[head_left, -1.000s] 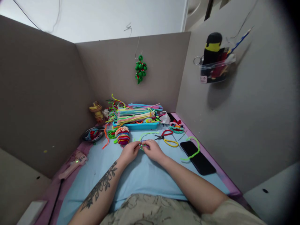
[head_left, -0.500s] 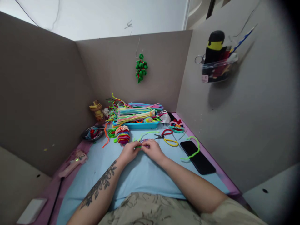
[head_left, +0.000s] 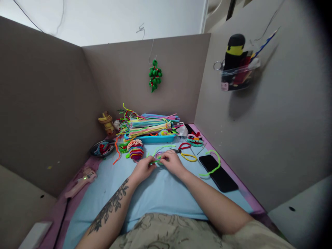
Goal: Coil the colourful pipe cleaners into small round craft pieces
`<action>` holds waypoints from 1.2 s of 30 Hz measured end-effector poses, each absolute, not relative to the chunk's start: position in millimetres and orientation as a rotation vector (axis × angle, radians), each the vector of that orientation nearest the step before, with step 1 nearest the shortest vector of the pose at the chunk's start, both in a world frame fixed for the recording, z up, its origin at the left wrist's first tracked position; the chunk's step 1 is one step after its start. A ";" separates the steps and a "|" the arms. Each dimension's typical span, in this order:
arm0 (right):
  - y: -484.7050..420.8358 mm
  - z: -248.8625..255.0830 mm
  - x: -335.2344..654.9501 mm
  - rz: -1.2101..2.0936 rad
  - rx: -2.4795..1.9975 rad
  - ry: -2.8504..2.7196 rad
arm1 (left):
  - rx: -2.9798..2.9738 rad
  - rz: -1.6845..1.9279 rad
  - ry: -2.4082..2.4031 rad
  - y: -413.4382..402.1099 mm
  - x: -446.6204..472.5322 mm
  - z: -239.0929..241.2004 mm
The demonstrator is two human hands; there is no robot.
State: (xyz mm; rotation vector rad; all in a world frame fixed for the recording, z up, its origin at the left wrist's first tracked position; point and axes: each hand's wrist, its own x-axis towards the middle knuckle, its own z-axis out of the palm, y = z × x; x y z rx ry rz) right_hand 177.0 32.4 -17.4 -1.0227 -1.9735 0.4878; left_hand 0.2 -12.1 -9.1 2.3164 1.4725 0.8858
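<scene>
Green pipe cleaner (head_left: 156, 160) pinched between left hand (head_left: 142, 169) and right hand (head_left: 173, 162), right hand shifted farther forward

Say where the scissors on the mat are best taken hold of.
The scissors lie flat on the mat, blades pointing left, red and yellow handle loops spread open to the right: take them by the loops, coming from above and the right.

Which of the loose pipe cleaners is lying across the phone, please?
The light green one, draped over the phone's far end; the yellow loop and the orange one lie clear of it.
</scene>
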 end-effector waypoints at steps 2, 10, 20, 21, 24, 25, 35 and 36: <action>34.1 -15.6 179.0 0.470 -0.989 -1.977 | 2.343 0.857 1.483 -12.7 -0.1 -8.0; 40.9 -9.0 185.8 0.508 -0.984 -1.895 | 2.328 0.934 1.465 -14.7 1.3 -4.7; 60.9 -15.7 200.4 1.303 -0.879 -1.456 | 2.353 1.160 1.675 -4.5 -12.2 -11.9; 61.9 -15.1 203.1 1.390 -0.852 -1.419 | 2.348 1.217 1.692 -4.6 -13.6 -10.5; 64.0 -12.9 211.0 1.586 -0.784 -1.358 | 2.346 1.338 1.717 -5.7 -17.5 -5.5; 64.6 -12.3 213.5 1.624 -0.765 -1.358 | 2.351 1.356 1.717 -6.1 -18.7 -4.1; 65.1 -2.7 223.4 1.680 -0.755 -1.318 | 2.497 1.287 1.789 -7.0 -23.3 1.6; 64.7 -1.9 223.6 1.686 -0.749 -1.312 | 2.537 1.273 1.817 -7.7 -23.2 2.8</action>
